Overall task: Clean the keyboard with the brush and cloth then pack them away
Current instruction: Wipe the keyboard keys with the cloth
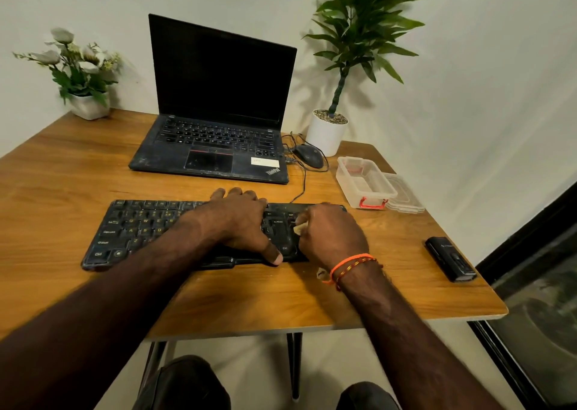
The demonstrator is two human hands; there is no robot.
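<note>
Knees and dark trousers are nearest, under the near edge of the bench (218,300). Above them both forearms reach to the keyboard (140,231), which lies in the middle of the bench, a little toward the near side.

My reading is that the wiping step is in hand. The left hand (240,219) lies flat over the right-centre keys, fingers spread and relaxed, thumb at the near edge; it grips nothing and only holds the board down. The right hand (331,238) has its fingers curled round a small pale piece, probably the cloth (299,228), though little of it shows, and presses it on the keys at the right end.

To do this well, keep the left hand pressing so the board does not slide, and wipe in short strokes along each row, then between the rows.

Right of the keyboard, well apart near the bench edge, lies a black object (451,260); it may be the brush case, I cannot tell. Farther right stand the clear box (363,180) and its lid (406,196) just beside it, ready for packing. Behind are the laptop (215,147) and the mouse (309,155).
</note>
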